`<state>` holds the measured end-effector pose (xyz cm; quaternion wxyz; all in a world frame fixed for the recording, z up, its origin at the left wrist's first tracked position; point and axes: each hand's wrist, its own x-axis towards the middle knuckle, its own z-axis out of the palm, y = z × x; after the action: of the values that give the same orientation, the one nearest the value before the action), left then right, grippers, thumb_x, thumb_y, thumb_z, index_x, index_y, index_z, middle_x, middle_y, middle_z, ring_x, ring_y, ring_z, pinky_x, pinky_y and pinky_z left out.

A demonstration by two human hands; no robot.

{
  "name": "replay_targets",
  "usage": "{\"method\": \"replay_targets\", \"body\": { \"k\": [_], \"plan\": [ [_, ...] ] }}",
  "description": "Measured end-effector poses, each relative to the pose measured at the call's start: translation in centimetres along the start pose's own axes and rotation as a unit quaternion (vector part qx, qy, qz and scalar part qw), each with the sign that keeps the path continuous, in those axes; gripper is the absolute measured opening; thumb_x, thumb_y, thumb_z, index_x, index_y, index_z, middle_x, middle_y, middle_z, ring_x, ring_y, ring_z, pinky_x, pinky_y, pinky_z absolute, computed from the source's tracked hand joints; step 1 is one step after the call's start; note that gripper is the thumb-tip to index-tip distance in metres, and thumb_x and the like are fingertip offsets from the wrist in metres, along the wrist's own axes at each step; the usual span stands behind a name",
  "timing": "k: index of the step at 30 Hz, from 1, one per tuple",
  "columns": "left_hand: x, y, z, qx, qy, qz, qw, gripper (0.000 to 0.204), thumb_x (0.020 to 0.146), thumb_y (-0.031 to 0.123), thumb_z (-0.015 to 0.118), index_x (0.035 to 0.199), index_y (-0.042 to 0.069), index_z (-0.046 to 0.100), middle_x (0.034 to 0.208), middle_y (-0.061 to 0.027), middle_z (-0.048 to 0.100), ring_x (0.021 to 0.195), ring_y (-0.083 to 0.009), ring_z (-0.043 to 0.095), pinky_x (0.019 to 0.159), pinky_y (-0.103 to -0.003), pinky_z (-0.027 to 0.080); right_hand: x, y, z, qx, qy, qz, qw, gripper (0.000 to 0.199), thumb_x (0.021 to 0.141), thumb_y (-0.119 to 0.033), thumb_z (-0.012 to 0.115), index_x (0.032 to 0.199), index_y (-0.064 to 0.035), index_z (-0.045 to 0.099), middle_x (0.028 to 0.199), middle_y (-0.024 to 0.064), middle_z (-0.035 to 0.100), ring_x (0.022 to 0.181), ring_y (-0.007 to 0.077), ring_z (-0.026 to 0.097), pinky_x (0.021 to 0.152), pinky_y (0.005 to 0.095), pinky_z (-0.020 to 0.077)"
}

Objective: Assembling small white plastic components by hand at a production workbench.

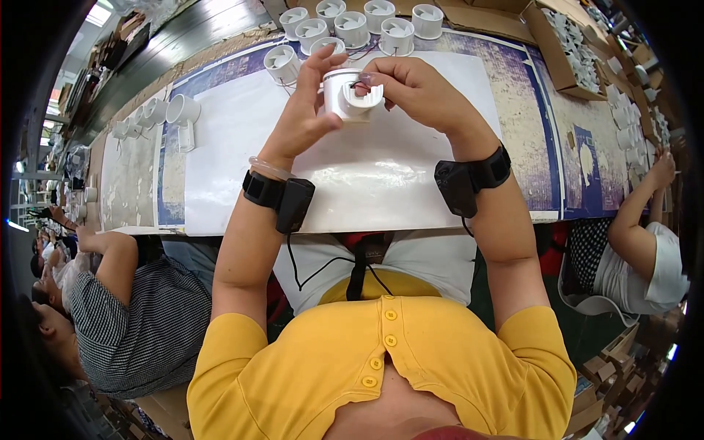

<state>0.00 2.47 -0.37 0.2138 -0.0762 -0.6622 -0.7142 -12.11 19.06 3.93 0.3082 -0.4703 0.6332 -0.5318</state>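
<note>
White plastic forms the cylindrical fan housing under work; it is located above the smooth white sheet, towards its far edge, between the person's two hands. Whether it stands on the sheet or is held clear cannot be told. A curved, notched white plastic bracket sits at its right front, with thin dark red wires visible beside it.

The left hand is spread wide around the housing's left side, thumb at the lower edge — firmness of grip cannot be determined. The right hand is narrow, thumb and forefinger brought together at the wires.

Beyond the hands, a cluster of white round fan units with visible blades stands at the far edge. To the left, a white round unit on a flat bracket heads a row of similar pieces. At upper right lies an open brown cardboard box filled with small white parts.

Each forearm carries a black strapped device with a cable. Co-workers are seated either side: one in a grey striped top, one in a white top.
</note>
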Motion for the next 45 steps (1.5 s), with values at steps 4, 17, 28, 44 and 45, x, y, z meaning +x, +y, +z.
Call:
{"method": "replay_targets", "body": {
  "k": [4, 17, 28, 44, 45],
  "plan": [
    [-0.1, 1.0, 0.9, 0.237, -0.034, 0.055, 0.969, 0.074, 0.068, 0.029, 0.083, 0.128, 0.011, 0.044, 0.118, -0.0049, 0.055, 0.109, -0.0183, 0.053, 0.083, -0.031, 0.050, -0.2, 0.4, -0.1, -0.004, 0.002, -0.020, 1.000, 0.021, 0.094, -0.021, 0.050, 0.088, -0.0051, 0.064, 0.078, -0.0039, 0.060, 0.070, 0.0031, 0.049, 0.063, 0.0200, 0.0406],
    [-0.3, 1.2, 1.3, 0.333, -0.031, 0.059, 0.941, 0.072, 0.057, 0.021, 0.088, 0.121, 0.014, 0.055, 0.116, -0.0046, 0.057, 0.103, -0.0198, 0.057, 0.084, -0.032, 0.050, -0.1, 0.2, -0.4, 0.009, 0.057, -0.081, 0.995, 0.027, 0.091, -0.022, 0.056, 0.073, -0.0033, 0.064, 0.067, -0.0019, 0.059, 0.066, 0.0043, 0.049, 0.062, 0.0201, 0.0392],
    [-0.3, 2.5, 2.8, 0.381, -0.044, 0.080, 0.920, 0.066, 0.057, 0.016, 0.086, 0.116, 0.012, 0.058, 0.114, -0.0078, 0.057, 0.102, -0.0242, 0.058, 0.082, -0.034, 0.052, 0.0, 0.1, -0.7, 0.011, 0.097, 0.011, 0.995, 0.028, 0.089, -0.029, 0.058, 0.071, -0.0082, 0.065, 0.064, -0.0044, 0.058, 0.059, 0.0035, 0.045, 0.055, 0.0200, 0.0356],
    [0.0, 1.9, 1.7, 0.386, -0.001, 0.169, 0.907, 0.059, 0.059, 0.016, 0.086, 0.112, 0.013, 0.061, 0.118, -0.0100, 0.055, 0.108, -0.0275, 0.056, 0.086, -0.037, 0.051, -1.1, -1.0, -2.4, 0.005, 0.065, 0.035, 0.997, 0.035, 0.092, -0.036, 0.056, 0.077, -0.0059, 0.064, 0.067, -0.0021, 0.057, 0.063, 0.0039, 0.046, 0.057, 0.0189, 0.0357],
    [0.1, 2.1, 1.7, 0.395, 0.003, 0.176, 0.902, 0.059, 0.059, 0.016, 0.086, 0.112, 0.014, 0.061, 0.117, -0.0095, 0.055, 0.106, -0.0273, 0.056, 0.085, -0.037, 0.051, -1.3, -1.2, -2.9, 0.000, 0.019, 0.032, 0.999, 0.034, 0.092, -0.035, 0.056, 0.076, -0.0060, 0.063, 0.067, -0.0024, 0.056, 0.063, 0.0039, 0.046, 0.057, 0.0187, 0.0351]
  ]
}}
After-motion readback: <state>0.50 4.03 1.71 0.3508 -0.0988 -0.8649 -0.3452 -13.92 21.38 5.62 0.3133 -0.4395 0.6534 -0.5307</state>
